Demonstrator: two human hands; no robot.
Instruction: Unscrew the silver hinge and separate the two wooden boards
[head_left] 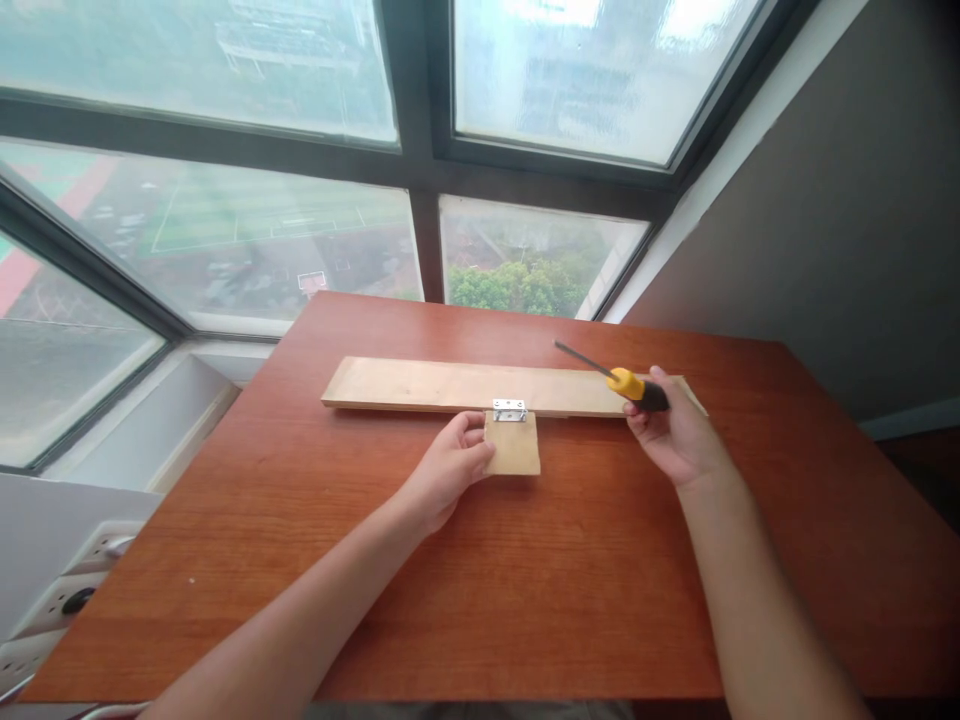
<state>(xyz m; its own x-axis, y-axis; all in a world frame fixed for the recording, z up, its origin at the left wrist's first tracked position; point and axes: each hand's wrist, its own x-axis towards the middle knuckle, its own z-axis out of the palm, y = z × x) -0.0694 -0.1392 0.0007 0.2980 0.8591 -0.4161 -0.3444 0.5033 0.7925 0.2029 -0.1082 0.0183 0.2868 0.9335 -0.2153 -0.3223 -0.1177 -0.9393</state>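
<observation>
My left hand (454, 465) pinches the left edge of a small square wooden piece (514, 448) between thumb and fingers. A silver metal hinge (509, 410) joins this piece to the front edge of a long pale wooden board (420, 385), which lies across the table. On the right, my right hand (679, 430) grips a screwdriver (626, 384) by its yellow and black handle. The shaft points up and to the left, above the board and apart from the hinge. My right fingers hide part of the board's right end.
The reddish-brown wooden table (570, 600) reaches back to grey-framed windows (427, 160). A grey wall (810, 230) stands on the right. White power sockets (71, 595) with a black plug sit at the table's left side.
</observation>
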